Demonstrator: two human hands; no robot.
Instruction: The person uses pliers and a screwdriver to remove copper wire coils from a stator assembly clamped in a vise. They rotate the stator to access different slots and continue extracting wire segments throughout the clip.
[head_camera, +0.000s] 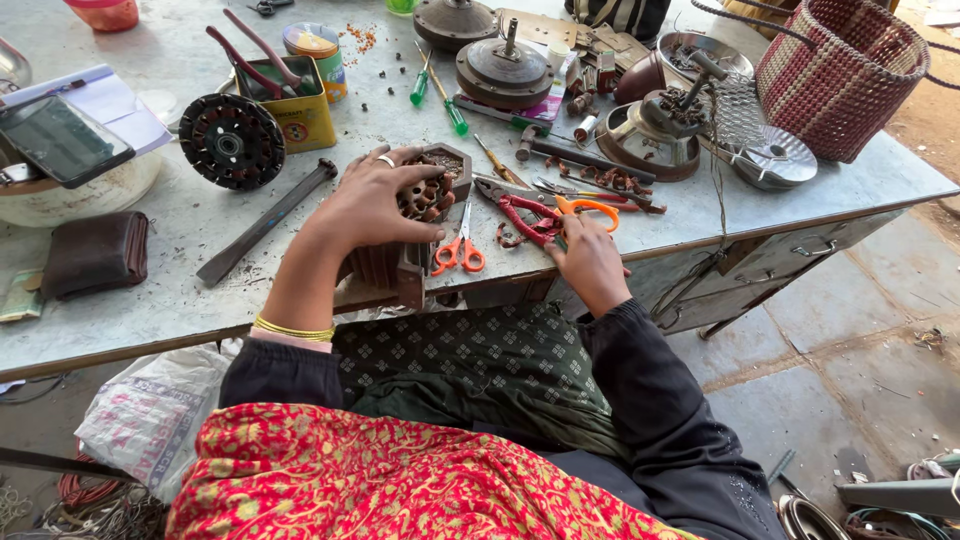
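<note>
Here the left hand (372, 205) is clasped over the copper-wound stator (425, 200) at the tabletop (150, 310) edge, fingers (420, 232) curled on its top. Just right, the right hand (590, 262) closes on the red-handled pliers (525, 215), whose long axis runs up-left toward the stator; orange scissors (460, 245) lie between.

Orange scissors (459, 247), red-handled pliers (520, 215)
</note>
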